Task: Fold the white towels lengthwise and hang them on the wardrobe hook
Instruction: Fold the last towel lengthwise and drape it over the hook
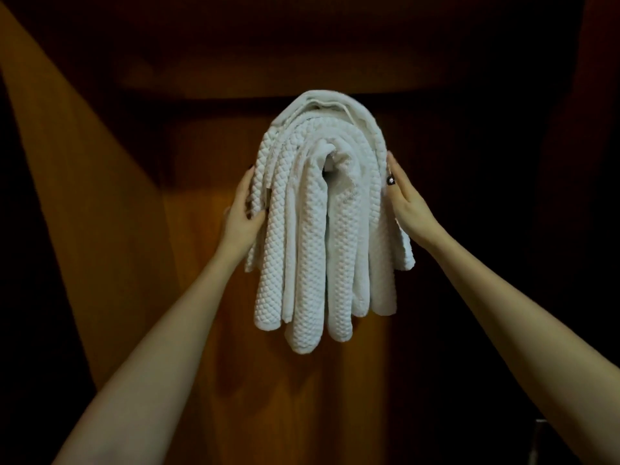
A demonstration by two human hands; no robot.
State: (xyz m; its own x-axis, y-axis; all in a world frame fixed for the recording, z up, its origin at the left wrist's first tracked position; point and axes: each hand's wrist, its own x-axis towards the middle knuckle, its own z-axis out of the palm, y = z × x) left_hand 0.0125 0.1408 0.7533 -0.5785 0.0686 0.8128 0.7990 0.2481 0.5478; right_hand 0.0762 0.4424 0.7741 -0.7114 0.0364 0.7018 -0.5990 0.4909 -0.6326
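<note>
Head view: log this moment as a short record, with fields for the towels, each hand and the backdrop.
towels: white waffle-weave towels, folded, draped in nested arches, ends hanging down
support: hidden under the towels
left hand: left hand, straight fingers against the bundle's left side
right hand: right hand, straight fingers against its right side, wearing a dark ring
backdrop: brown wooden wardrobe panel
</note>
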